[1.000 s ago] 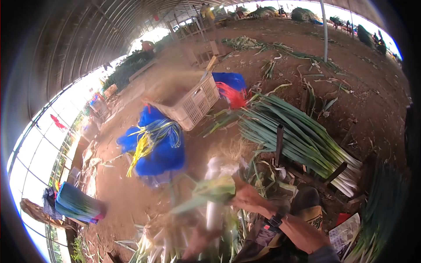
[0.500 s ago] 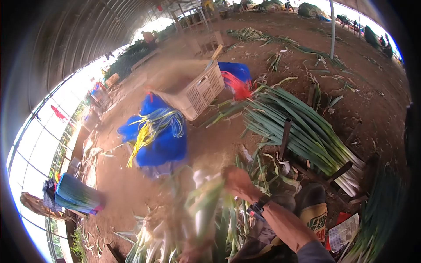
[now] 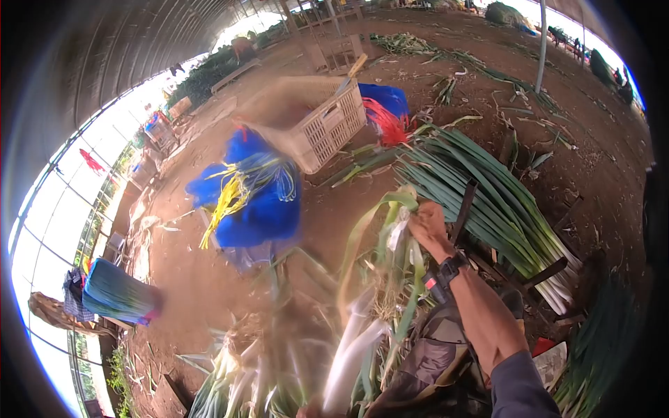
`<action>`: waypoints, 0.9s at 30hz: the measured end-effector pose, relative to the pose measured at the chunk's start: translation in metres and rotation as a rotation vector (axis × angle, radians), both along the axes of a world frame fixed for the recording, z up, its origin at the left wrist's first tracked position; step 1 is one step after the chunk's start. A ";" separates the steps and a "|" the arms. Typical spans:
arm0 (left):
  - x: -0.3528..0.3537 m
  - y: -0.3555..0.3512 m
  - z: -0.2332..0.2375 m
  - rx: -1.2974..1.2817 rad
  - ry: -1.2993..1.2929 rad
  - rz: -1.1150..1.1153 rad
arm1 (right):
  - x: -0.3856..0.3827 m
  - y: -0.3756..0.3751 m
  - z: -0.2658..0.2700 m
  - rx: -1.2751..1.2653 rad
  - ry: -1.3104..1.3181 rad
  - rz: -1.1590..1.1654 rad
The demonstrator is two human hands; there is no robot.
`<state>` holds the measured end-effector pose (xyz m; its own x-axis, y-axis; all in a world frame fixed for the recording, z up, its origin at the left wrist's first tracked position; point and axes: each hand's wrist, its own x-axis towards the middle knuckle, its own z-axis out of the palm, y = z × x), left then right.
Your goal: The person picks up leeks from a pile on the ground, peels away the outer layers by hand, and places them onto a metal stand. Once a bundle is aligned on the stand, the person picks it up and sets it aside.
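Right hand (image 3: 428, 226) was up just right of centre, wrist wearing a dark watch (image 3: 449, 268), and the fingers were clamped tight on the outer leaves (image 3: 380, 209), a pale green strip arching up and over toward 10 o'clock of the hand. Below it, the leek (image 3: 352, 355) ran down toward 6 o'clock, its thick white shaft blurred, its lower end dropping to the bottom edge of the view. The left hand (image 3: 310, 412) was only a blurred sliver there at 6 o'clock, right by the foot of that shaft, and I could not tell whether its fingers were together or apart. At 7 o'clock of the leek, a loose heap of leeks (image 3: 237, 380) lay on the dirt floor (image 3: 202, 285). At 2 o'clock of the right hand, a long stack of leeks (image 3: 488, 202) lay between dark upright stakes, white ends pointing to 4 o'clock. At 9 o'clock of the hand sat a blue bag (image 3: 261, 216) with yellow strings spilling over it, and at 11 o'clock a pale slatted crate (image 3: 324, 132), tipped, with red strings (image 3: 387, 125) just beside it. Far out at 8 o'clock, a wrapped green bundle (image 3: 115, 296) lay on its side.
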<state>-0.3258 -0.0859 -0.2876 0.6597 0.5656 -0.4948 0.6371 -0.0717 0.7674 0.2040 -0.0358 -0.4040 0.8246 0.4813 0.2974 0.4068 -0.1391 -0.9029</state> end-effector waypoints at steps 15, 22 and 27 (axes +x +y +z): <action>-0.031 0.006 -0.003 -0.023 0.024 0.032 | 0.051 -0.043 0.098 -0.179 -0.185 0.085; -0.011 0.020 0.003 -0.016 -0.032 0.000 | -0.071 -0.082 0.079 -0.870 -0.462 0.821; 0.019 0.024 -0.004 -0.038 -0.069 -0.041 | -0.081 -0.079 0.004 -0.016 0.045 1.213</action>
<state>-0.3070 -0.0617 -0.2911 0.7154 0.5188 -0.4679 0.5797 -0.0670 0.8120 0.1226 -0.1147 -0.3997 -0.1553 0.9511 0.2669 0.2490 0.2991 -0.9211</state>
